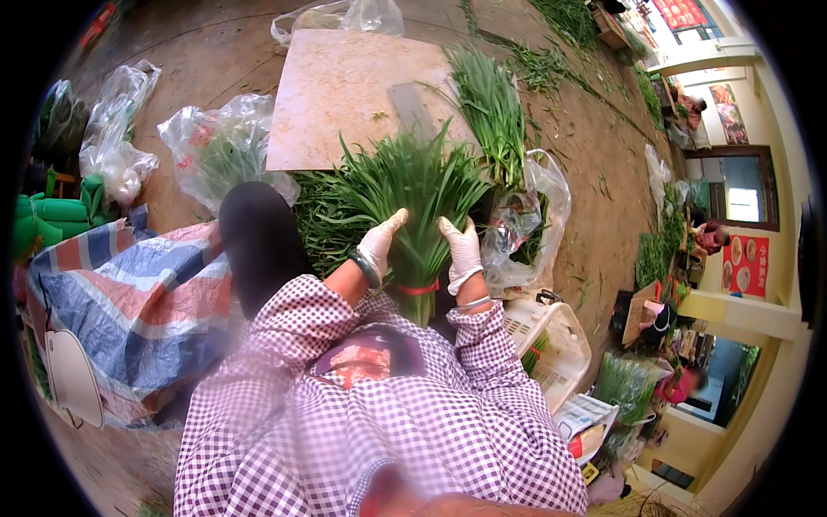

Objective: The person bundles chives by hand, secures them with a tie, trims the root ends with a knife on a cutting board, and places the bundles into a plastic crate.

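A bunch of garlic chives (422, 194), bound near its lower end with a red band (417, 289), stands in front of me with its leaves fanning out away from me. My left hand (379, 246), in a white glove, clasps its left side. On the opposite side my right hand (463, 252), gloved too, holds it. Part of the fingers is hidden by the leaves. Loose greens (323, 228) lie left of the bunch, under the near edge of a pale board (336, 95). A flat grey rectangular piece (409, 107) rests on that board.
More long chives (491, 103) lie along the board's right edge. Clear plastic bags (220, 146) sit at left, and another bag (544, 224) at right. A cream plastic basket (560, 349) stands by my right elbow. Striped woven sheeting (138, 302) spreads at left. Other people (685, 383) are far right.
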Demonstrator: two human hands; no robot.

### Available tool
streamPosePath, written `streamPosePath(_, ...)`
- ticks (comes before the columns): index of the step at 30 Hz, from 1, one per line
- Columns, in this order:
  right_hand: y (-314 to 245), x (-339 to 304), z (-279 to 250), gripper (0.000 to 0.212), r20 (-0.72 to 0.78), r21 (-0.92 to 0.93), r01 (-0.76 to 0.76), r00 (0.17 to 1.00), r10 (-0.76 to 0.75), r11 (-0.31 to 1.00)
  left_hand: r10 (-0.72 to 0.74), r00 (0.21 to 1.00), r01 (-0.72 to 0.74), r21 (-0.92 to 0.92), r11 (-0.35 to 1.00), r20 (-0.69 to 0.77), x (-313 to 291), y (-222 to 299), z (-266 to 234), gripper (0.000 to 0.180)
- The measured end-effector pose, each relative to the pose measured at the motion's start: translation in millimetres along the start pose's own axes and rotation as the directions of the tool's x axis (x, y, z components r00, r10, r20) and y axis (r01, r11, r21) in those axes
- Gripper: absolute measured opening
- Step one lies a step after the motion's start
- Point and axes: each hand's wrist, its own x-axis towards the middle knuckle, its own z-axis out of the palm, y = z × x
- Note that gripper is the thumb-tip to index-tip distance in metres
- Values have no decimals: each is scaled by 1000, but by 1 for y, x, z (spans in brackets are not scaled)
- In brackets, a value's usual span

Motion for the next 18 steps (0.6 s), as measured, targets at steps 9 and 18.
streamPosePath(9,-73,-32,30,33,342,-612,746,547,-764,260,12,1000,-12,17,1000,10,-5,0,3,39)
streamPosePath(18,-72,10,55,22,653,-676,733,550,-521,-73,47,997,-50,49,998,60,-4,-4,-1,41)
